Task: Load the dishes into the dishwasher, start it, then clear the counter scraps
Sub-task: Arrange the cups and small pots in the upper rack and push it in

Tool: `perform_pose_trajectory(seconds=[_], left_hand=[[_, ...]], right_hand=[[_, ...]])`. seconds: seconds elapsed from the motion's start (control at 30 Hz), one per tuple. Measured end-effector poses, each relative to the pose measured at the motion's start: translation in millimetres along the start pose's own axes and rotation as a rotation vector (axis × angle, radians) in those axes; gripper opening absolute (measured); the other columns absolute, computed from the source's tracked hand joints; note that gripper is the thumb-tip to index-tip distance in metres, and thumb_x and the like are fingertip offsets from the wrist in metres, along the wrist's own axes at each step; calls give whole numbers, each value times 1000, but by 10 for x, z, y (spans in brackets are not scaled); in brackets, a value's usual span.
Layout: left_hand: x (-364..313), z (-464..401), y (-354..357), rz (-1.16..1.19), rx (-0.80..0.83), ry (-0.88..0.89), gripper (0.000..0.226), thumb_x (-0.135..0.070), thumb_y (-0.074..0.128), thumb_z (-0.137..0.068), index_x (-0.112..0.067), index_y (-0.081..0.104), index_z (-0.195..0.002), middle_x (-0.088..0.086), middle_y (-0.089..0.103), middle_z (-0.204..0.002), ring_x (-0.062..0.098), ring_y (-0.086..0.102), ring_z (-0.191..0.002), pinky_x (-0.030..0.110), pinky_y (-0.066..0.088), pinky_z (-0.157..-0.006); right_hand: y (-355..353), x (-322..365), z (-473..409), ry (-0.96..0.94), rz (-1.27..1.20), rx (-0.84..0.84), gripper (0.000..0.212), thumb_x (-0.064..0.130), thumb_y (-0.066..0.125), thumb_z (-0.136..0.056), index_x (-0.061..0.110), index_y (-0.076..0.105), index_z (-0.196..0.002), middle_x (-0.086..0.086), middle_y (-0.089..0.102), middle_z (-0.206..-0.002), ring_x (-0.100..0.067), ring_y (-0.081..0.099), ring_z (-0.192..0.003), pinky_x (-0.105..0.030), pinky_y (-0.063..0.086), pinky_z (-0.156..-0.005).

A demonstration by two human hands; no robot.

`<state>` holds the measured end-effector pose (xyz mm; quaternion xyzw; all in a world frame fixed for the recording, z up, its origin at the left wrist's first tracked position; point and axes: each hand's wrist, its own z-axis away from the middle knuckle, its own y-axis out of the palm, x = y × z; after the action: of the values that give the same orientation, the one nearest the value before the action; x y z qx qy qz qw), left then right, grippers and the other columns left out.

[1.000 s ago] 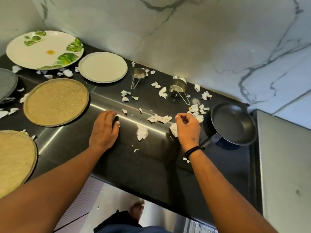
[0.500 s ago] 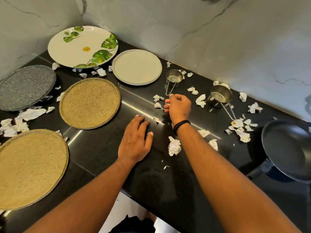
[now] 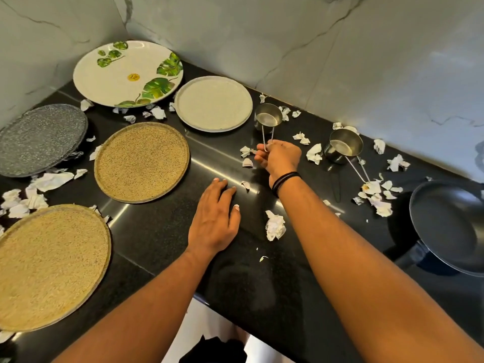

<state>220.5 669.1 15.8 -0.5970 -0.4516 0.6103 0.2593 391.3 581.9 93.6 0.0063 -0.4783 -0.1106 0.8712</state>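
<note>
One second ago the right hand [image 3: 280,157] was near the dark frying pan [image 3: 450,226], at a white paper scrap. It then moved left along the black counter [image 3: 162,231], and now its fingers hold the wire handle of the small steel measuring cup [image 3: 268,119]. The left hand [image 3: 213,221] now lies flat with spread fingers.
</note>
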Motion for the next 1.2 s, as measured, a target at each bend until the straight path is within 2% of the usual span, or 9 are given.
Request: perform_pose_trajectory(seconds=[0.13, 0.37, 0.53, 0.63, 0.73, 0.9, 1.0, 1.1, 1.2], left_hand=[[6, 3, -20, 48, 22, -14, 60, -42, 34, -93, -12, 51, -142, 9, 40, -155, 23, 23, -151, 37, 17, -125], [-85, 51, -96, 138, -39, 50, 47, -34, 40, -97, -14, 54, -137, 9, 46, -147, 27, 39, -140, 46, 30, -120], [-897, 128, -59, 486, -91, 87, 36, -31, 35, -103, -18, 62, -124, -3, 62, -120, 18, 58, -113, 36, 45, -97], [-1547, 275, 51, 727, 46, 129, 35, -37, 34, -107, -27, 67, -112, -6, 72, -101, 14, 69, -93, 42, 56, -79], [-2097, 509, 228, 813, 181, 181, 31, -39, 40, -106, -33, 70, -103, -5, 71, -91, 21, 68, -83, 46, 58, -61], [-2945, 1064, 544, 905, 386, 252, 25, -21, 48, -107, -24, 71, -101, -4, 69, -89, 3, 62, -76, 17, 48, -51], [-3350, 1576, 719, 883, 604, 376, 25, -18, 48, -107, -19, 73, -103, -2, 71, -97, 2, 63, -82, 15, 49, -53], [-3619, 2080, 858, 839, 733, 502, 24, -16, 52, -105, -12, 75, -107, -1, 73, -98, 0, 66, -85, 15, 52, -66], [-3832, 2519, 998, 778, 928, 549, 22, -20, 55, -104, -15, 76, -110, -4, 74, -97, 4, 69, -83, 17, 55, -66]], right_hand=[[-395, 7, 359, -55, 33, 56, 19, -1, 45, -100, 6, 62, -101, -11, 63, -76, -14, 55, -54, -27, 54, -51], [-1555, -37, 1068, -143, 56, 72, 19, 5, 47, -102, 3, 66, -101, -6, 58, -66, -14, 54, -52, -29, 54, -51], [-2432, -204, 1552, -143, 21, -48, 22, 4, 44, -103, 0, 66, -102, -6, 56, -64, -16, 54, -52, -29, 55, -50], [-2847, -340, 1833, -167, -12, -118, 22, 4, 44, -103, 2, 66, -101, -4, 57, -64, -16, 57, -53, -29, 56, -52], [-3318, -452, 2107, -198, -44, -245, 23, 4, 45, -103, 4, 67, -98, -5, 58, -64, -16, 57, -52, -30, 56, -53], [-4151, -678, 2656, -160, -12, -327, 28, 0, 43, -101, 10, 68, -94, -6, 65, -68, -16, 58, -52, -28, 55, -50], [-4540, -905, 2993, -108, -18, -374, 26, 0, 42, -102, 7, 67, -98, -9, 67, -70, -15, 57, -48, -26, 51, -46], [-4917, -1160, 3350, -75, -42, -480, 21, -1, 45, -100, -2, 66, -99, -9, 66, -65, -14, 53, -45, -21, 43, -42], [-5351, -1460, 3724, -22, -90, -564, 19, 2, 49, -100, 2, 67, -98, -14, 68, -71, -16, 52, -45, -21, 40, -43]])
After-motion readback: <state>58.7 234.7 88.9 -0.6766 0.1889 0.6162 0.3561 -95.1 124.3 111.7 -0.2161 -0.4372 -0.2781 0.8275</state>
